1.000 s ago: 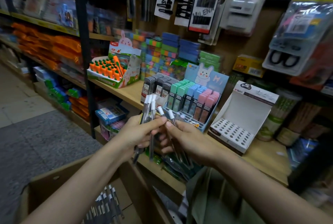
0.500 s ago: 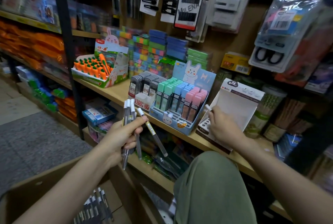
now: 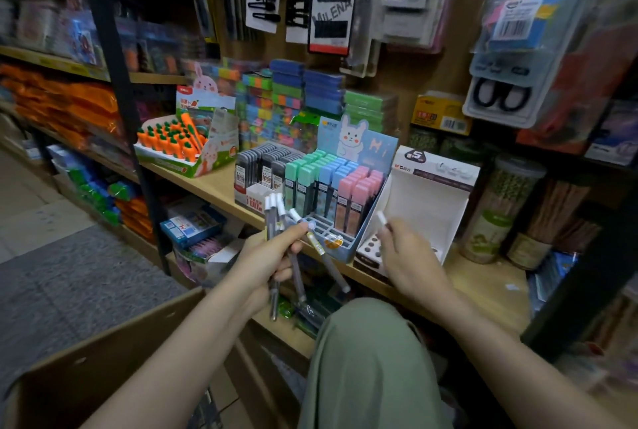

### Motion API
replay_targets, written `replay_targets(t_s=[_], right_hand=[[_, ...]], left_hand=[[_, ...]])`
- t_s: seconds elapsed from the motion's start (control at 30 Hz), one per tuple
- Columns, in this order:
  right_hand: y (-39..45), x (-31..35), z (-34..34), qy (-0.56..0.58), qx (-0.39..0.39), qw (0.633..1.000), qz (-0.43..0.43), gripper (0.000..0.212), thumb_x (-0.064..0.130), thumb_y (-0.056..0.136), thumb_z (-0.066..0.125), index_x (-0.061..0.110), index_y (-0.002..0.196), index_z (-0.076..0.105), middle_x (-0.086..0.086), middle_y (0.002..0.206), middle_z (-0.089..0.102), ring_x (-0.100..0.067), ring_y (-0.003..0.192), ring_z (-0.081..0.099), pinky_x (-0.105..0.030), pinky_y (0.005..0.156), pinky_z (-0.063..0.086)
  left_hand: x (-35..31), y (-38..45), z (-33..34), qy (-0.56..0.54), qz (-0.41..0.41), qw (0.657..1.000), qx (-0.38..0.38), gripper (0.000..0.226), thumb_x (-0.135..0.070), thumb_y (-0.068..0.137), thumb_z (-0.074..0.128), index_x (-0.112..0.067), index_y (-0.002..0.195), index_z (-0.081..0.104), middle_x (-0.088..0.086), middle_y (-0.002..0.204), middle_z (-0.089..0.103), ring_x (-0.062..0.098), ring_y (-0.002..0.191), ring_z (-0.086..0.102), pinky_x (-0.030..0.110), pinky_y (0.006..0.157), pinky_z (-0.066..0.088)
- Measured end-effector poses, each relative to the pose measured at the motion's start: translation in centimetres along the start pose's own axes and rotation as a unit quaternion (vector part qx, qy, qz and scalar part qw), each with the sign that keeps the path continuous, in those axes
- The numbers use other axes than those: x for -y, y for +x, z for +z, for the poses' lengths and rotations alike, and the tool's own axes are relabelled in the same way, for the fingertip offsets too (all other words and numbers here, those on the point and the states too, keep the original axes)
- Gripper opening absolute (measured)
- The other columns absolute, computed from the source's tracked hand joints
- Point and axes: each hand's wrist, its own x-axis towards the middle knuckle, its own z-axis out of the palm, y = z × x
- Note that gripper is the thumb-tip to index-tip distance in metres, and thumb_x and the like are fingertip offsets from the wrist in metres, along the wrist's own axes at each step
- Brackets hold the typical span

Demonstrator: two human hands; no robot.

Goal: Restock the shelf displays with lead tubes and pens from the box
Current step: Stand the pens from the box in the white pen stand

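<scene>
My left hand (image 3: 267, 258) grips a bundle of several grey pens with white caps (image 3: 276, 214), held upright in front of the shelf edge. My right hand (image 3: 409, 258) pinches a single white-capped pen (image 3: 382, 220) over the holed base of the white display stand (image 3: 428, 201). The hand covers most of the stand's holes; a few show at its left. To the left of the stand, the blue rabbit display (image 3: 348, 187) carries rows of green, blue and pink lead tubes. The cardboard box (image 3: 103, 356) sits low at the front left, with more pens (image 3: 207, 404) inside.
A black-and-grey lead tube display (image 3: 262, 170) and a carrot pen display (image 3: 179, 145) stand on the wooden shelf (image 3: 483, 285). Jars (image 3: 500, 214) are at the right. Packaged goods hang above. A black upright post (image 3: 114, 90) stands left. My green-clad knee (image 3: 362, 356) is below the shelf.
My right hand took one pen from the bundle and carried it right to the white stand, where it now hovers over the holes. My left hand kept the bundle.
</scene>
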Motion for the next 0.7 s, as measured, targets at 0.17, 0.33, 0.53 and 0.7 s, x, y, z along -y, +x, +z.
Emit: replay_targets(t_s=[0.17,0.33,0.53,0.7], right_hand=[[2.6,0.0,-5.6,0.2,-0.103,0.973,0.056,0.012,0.037,0.094,0.061,0.032,0.091,0.071,0.015,0.076,0.068,0.0,0.071,0.063,-0.024,0.063,0.05],[4.3,-0.4,-5.8,0.14,-0.11,0.984,0.014,0.008,0.03,0.09,0.068,0.029,0.085,0.074,0.016,0.07,0.069,0.0,0.07,0.067,-0.027,0.074,0.055],[4.9,-1.4,-3.8,0.113,-0.116,0.987,-0.003,0.011,0.029,0.091,0.067,0.025,0.081,0.069,0.011,0.072,0.069,-0.007,0.073,0.067,-0.027,0.071,0.053],[5.5,-2.0,-3.9,0.052,-0.148,0.988,-0.016,0.02,0.035,0.09,0.067,0.017,0.083,0.071,0.003,0.074,0.07,-0.016,0.076,0.066,-0.032,0.075,0.051]], left_hand=[[-1.2,0.8,3.1,0.011,0.001,1.0,0.013,0.019,-0.031,0.081,0.077,-0.017,0.08,0.063,-0.002,0.059,0.054,0.006,0.037,0.03,0.019,0.033,0.023],[-0.8,0.7,6.2,0.014,0.019,0.999,0.026,0.017,-0.027,0.085,0.073,-0.014,0.081,0.062,-0.003,0.056,0.054,0.006,0.036,0.03,0.019,0.032,0.022],[-0.3,0.3,6.8,0.009,0.01,1.0,0.007,0.02,-0.027,0.085,0.073,-0.013,0.081,0.06,-0.004,0.056,0.055,0.006,0.036,0.03,0.018,0.033,0.022],[-0.2,0.4,6.4,0.013,0.018,1.0,0.008,0.016,-0.026,0.086,0.071,-0.014,0.083,0.062,-0.004,0.054,0.054,0.005,0.036,0.031,0.018,0.033,0.023]])
